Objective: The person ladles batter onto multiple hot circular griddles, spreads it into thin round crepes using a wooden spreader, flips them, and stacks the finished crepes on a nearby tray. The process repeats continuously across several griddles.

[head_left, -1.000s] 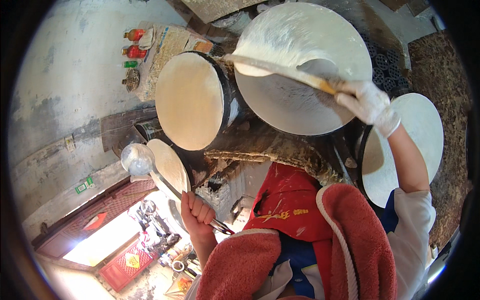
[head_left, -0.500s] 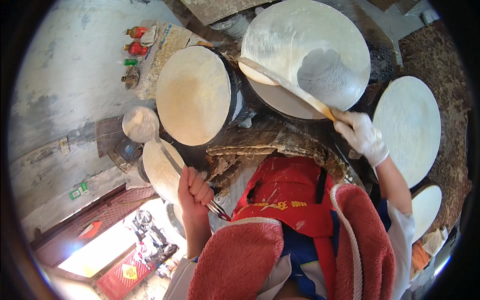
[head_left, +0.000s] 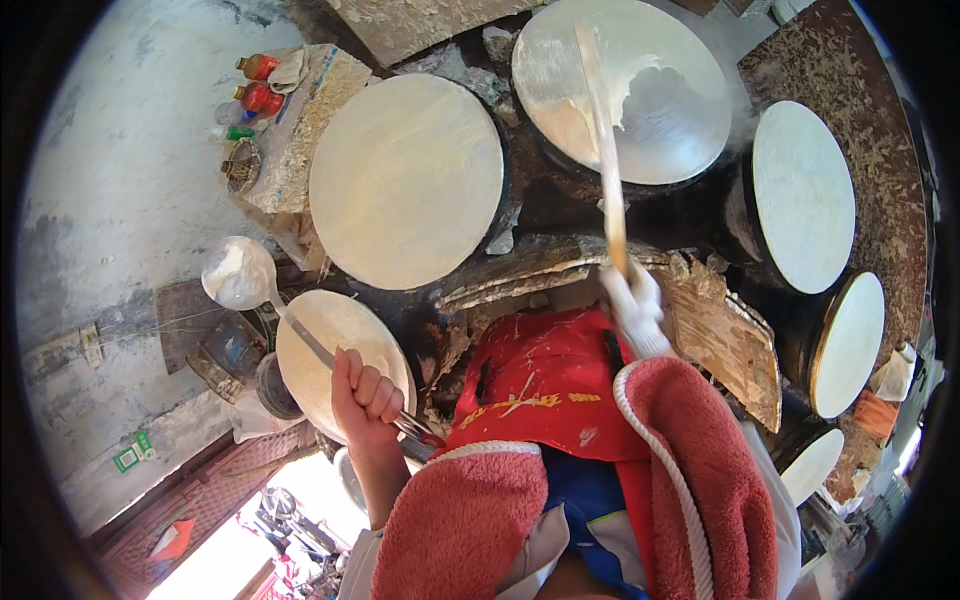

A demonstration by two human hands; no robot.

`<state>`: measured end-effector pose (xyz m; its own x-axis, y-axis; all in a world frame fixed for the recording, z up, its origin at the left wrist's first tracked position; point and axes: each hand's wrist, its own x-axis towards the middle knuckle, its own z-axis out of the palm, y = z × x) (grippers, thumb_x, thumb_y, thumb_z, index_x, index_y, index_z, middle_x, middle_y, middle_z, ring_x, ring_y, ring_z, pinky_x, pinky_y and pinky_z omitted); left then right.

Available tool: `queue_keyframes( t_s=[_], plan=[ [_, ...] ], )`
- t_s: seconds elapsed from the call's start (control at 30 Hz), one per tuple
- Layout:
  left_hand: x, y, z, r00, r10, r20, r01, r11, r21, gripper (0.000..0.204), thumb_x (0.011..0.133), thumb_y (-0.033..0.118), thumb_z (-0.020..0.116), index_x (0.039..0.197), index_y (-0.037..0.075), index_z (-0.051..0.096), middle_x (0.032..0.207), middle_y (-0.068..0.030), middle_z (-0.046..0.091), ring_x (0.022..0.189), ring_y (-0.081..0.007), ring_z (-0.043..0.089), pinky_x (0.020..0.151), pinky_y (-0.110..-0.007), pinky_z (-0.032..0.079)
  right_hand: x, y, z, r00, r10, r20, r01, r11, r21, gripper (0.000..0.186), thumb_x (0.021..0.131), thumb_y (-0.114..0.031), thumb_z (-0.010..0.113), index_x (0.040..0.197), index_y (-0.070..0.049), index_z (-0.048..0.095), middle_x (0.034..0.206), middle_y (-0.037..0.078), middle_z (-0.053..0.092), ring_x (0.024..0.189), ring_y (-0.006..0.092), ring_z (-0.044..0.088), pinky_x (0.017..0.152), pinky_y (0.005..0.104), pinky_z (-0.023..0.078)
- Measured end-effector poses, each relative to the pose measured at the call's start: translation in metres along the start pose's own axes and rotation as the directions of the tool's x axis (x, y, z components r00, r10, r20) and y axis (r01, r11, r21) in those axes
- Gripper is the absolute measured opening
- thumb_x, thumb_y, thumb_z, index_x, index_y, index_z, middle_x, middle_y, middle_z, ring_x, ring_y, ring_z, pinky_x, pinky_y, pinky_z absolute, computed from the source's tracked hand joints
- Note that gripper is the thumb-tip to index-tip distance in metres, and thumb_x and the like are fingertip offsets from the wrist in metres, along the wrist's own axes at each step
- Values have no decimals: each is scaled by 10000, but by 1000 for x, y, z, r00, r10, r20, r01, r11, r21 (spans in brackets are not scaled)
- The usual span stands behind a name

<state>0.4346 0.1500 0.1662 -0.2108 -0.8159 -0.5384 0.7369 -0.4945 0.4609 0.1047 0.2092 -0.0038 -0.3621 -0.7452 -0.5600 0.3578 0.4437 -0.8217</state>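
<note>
My left hand (head_left: 368,395) grips the steel handle of a large ladle, whose bowl (head_left: 238,272) holds pale batter left of a cream-coated round griddle (head_left: 335,340). My right hand (head_left: 632,310), in a white glove, is closed on a long flat wooden spreader (head_left: 605,125). Its blade reaches over the far round griddle (head_left: 675,55), where a pale batter layer partly covers the surface and a grey patch shows on the right.
Other coated round griddles (head_left: 405,175) surround me, including several along the right (head_left: 805,190). Bottles (head_left: 260,98) stand on a cluttered ledge (head_left: 305,130) at the left. A crusted board (head_left: 860,110) lies at the right, and a doorway with vehicles (head_left: 290,525) is at lower left.
My right hand has moved down and leftward, and the spreader has swung from diagonal to nearly upright in the picture. The griddles have shifted with my view; more show at the right.
</note>
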Motion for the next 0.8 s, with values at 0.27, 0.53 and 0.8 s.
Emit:
queue_keyframes(
  t_s=[0.27, 0.53, 0.8],
  plan=[
    [-15, 22, -31, 1000, -11, -15, 11, 1000, -19, 399, 1055, 323, 319, 684, 175, 323, 479, 68, 200, 361, -69, 154, 343, -250, 172, 66, -29, 144, 955, 183, -233, -44, 866, 499, 240, 885, -343, 605, 901, -106, 573, 608, -6, 472, 370, 86, 349, 331, 250, 248],
    [-9, 37, -54, 995, -35, 97, 39, 999, -34, 400, 1063, 337, 282, 703, 169, 333, 479, 70, 202, 358, -67, 151, 349, -247, 175, 43, -18, 123, 919, 279, -279, -60, 798, 600, 303, 936, -383, 526, 1000, -101, 614, 574, -23, 419, 357, 79, 301, 332, 250, 217],
    [-2, 38, -48, 991, -82, 109, 85, 996, -20, 406, 1065, 341, 268, 706, 164, 334, 479, 73, 201, 355, -63, 149, 343, -244, 180, 63, -23, 127, 944, 98, -315, 5, 950, 312, 341, 933, -416, 529, 808, -100, 555, 566, 14, 490, 404, 110, 411, 360, 286, 299]
  ],
)
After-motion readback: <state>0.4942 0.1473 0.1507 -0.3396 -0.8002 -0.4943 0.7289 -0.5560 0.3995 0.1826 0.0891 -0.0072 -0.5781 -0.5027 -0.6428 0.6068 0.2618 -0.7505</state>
